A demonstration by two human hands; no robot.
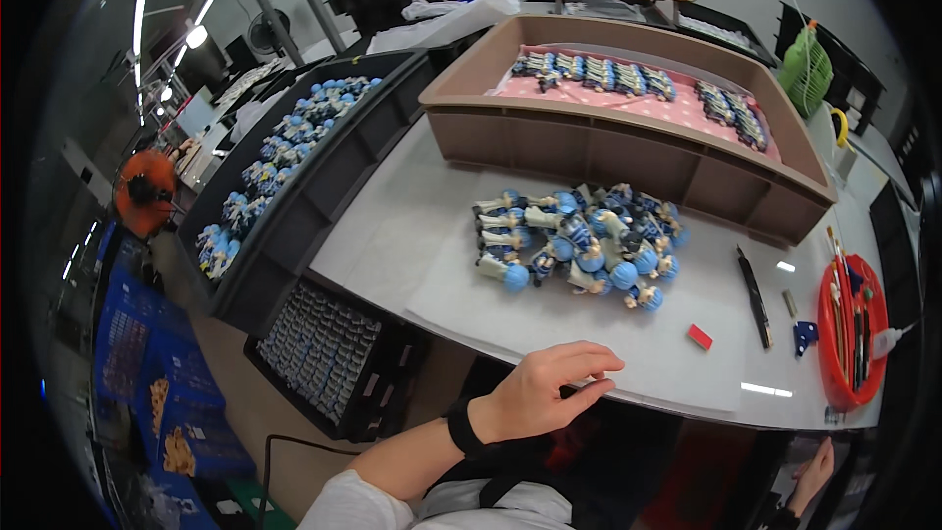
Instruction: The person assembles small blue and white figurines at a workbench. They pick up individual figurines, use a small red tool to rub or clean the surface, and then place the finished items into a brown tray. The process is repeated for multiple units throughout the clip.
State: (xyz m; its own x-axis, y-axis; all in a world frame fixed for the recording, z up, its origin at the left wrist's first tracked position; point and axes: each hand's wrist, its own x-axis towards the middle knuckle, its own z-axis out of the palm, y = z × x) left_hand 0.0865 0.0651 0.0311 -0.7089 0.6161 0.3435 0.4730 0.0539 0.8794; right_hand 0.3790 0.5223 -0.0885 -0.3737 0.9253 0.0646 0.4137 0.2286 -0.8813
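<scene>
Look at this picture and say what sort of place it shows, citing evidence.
Probably a toy factory workbench. A heap of small blue-headed figurines lies on the white table, more fill the black crate and the brown tray, and a red dish of paintbrushes stands alongside.

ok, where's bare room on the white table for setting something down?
Bare: the near strip between the figurine pile and the left hand, and the left part of the white table beside the black crate. Crowded: the right end, with the red piece, black tool and red tray.
</scene>
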